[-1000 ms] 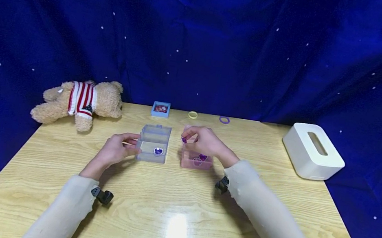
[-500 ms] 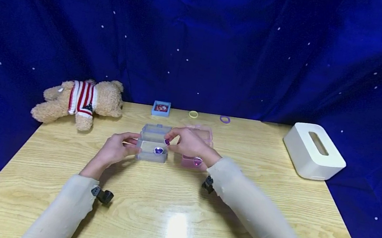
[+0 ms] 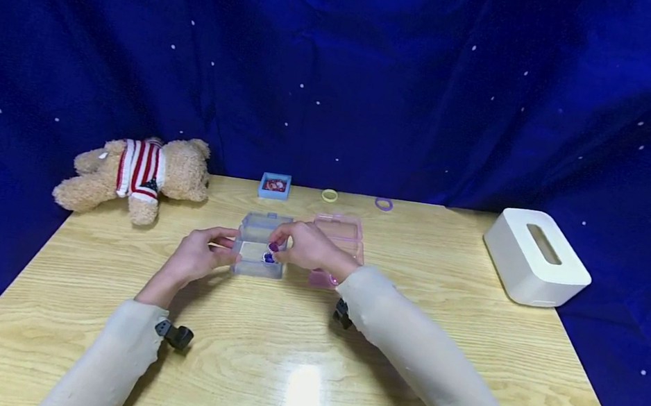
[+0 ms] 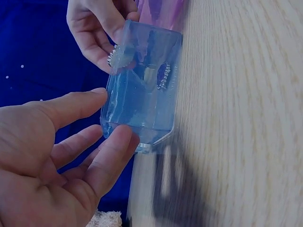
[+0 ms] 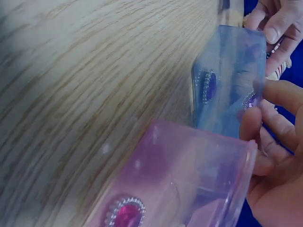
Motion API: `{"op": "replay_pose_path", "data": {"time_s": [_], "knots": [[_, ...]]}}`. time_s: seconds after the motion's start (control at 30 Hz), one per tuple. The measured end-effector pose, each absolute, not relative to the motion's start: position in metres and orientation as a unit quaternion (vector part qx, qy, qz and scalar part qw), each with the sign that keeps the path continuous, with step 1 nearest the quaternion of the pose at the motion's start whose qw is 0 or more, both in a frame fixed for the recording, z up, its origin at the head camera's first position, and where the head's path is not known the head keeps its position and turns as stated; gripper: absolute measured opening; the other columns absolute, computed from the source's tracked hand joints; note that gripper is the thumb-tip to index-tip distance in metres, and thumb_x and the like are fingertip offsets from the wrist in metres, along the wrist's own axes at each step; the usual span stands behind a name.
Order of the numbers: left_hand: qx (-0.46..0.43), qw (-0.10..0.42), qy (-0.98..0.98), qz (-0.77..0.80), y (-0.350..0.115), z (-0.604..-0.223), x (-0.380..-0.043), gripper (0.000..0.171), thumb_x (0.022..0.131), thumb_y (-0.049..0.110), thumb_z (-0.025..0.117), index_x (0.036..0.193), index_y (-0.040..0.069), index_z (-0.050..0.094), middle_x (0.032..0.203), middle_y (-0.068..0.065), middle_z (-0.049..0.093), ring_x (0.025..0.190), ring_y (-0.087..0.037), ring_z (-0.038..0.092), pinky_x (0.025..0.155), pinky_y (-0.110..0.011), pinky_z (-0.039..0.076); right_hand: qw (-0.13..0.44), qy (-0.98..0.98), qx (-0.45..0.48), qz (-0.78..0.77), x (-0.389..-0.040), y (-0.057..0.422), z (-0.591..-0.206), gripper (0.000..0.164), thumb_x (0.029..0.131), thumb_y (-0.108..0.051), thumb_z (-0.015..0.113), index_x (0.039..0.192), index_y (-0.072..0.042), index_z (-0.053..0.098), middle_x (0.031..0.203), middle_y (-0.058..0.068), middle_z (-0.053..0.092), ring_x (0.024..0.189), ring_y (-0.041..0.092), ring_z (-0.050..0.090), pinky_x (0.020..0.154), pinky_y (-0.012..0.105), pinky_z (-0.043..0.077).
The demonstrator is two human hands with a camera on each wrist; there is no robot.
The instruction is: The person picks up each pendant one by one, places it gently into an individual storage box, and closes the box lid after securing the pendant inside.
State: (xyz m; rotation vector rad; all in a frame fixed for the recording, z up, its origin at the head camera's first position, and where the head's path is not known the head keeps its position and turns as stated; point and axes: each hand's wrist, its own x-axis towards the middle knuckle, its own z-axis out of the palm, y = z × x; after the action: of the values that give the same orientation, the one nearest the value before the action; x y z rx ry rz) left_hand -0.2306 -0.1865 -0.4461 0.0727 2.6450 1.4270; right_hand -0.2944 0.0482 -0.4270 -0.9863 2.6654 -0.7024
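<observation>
Left hand: grip grasping the left end of the blue box, thumb toward the near side, fingers toward the far side.
Right hand: grip pinching the purple gem between thumb and finger, over the blue box.
Purple gem: silver beaded rim; held above the blue gem; contact between the two cannot be determined.
Blue box: translucent, on the desk, lid tipped back.
Blue gem: inside the blue box's near compartment, beaded rim, partly hidden by the right hand.
Pink box: just right of the blue box, lid tipped back, partly behind the right hand.
Pink gem: in the pink box, beaded rim.
Far edge of desk: small blue frame, yellow ring, purple ring.
Left side: teddy bear lying in a striped shirt.
Right side: white slotted box.
Backdrop: blue curtain, pale flecks.
</observation>
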Motion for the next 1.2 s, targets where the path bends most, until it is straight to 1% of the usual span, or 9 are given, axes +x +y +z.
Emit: {"op": "replay_pose_path", "data": {"time_s": [0.27, 0.4, 0.57, 0.9, 1.2], "knots": [[0.022, 0.07, 0.875, 0.479, -0.186, -0.447, -0.231, 0.057, 0.091, 0.015, 0.073, 0.143, 0.002, 0.052, 0.13, -0.025, 0.062, 0.117, -0.038, 0.063, 0.084, -0.031, 0.057, 0.119, 0.921, -0.313, -0.198, -0.295, 0.036, -0.43, 0.03, 0.086, -0.022, 0.078, 0.115, -0.016, 0.071, 0.112, -0.001, 0.075, 0.11, 0.02, 0.067, 0.102, 0.035, 0.049], [0.019, 0.07, 0.875, 0.48, -0.186, -0.447, -0.231, 0.057, 0.091, 0.015, 0.073, 0.143, 0.003, 0.052, 0.13, -0.024, 0.062, 0.117, -0.038, 0.063, 0.085, -0.032, 0.057, 0.127, 0.923, -0.305, -0.196, -0.293, 0.033, -0.43, 0.031, 0.086, -0.021, 0.078, 0.116, -0.016, 0.071, 0.112, -0.001, 0.076, 0.109, 0.019, 0.068, 0.104, 0.036, 0.049], [0.024, 0.068, 0.874, 0.48, -0.186, -0.447, -0.231, 0.057, 0.091, 0.015, 0.073, 0.142, 0.002, 0.052, 0.131, -0.025, 0.062, 0.117, -0.039, 0.064, 0.086, -0.034, 0.057, 0.127, 0.926, -0.304, -0.186, -0.294, 0.03, -0.432, 0.03, 0.087, -0.022, 0.078, 0.116, -0.015, 0.072, 0.11, -0.001, 0.076, 0.108, 0.018, 0.069, 0.101, 0.034, 0.05], [0.025, 0.069, 0.872, 0.485, -0.187, -0.448, -0.231, 0.058, 0.091, 0.014, 0.073, 0.143, 0.002, 0.052, 0.131, -0.026, 0.061, 0.118, -0.038, 0.063, 0.083, -0.029, 0.056, 0.139, 0.926, -0.293, -0.191, -0.297, 0.026, -0.434, 0.027, 0.085, -0.019, 0.079, 0.111, -0.016, 0.072, 0.105, -0.002, 0.077, 0.104, 0.017, 0.068, 0.098, 0.033, 0.051], [0.024, 0.068, 0.877, 0.476, -0.188, -0.448, -0.232, 0.057, 0.091, 0.016, 0.073, 0.142, 0.003, 0.053, 0.129, -0.024, 0.063, 0.116, -0.038, 0.064, 0.084, -0.031, 0.056, 0.14, 0.928, -0.29, -0.188, -0.298, 0.027, -0.435, 0.029, 0.086, -0.023, 0.079, 0.113, -0.015, 0.071, 0.109, -0.003, 0.075, 0.106, 0.016, 0.067, 0.101, 0.031, 0.05]]}}
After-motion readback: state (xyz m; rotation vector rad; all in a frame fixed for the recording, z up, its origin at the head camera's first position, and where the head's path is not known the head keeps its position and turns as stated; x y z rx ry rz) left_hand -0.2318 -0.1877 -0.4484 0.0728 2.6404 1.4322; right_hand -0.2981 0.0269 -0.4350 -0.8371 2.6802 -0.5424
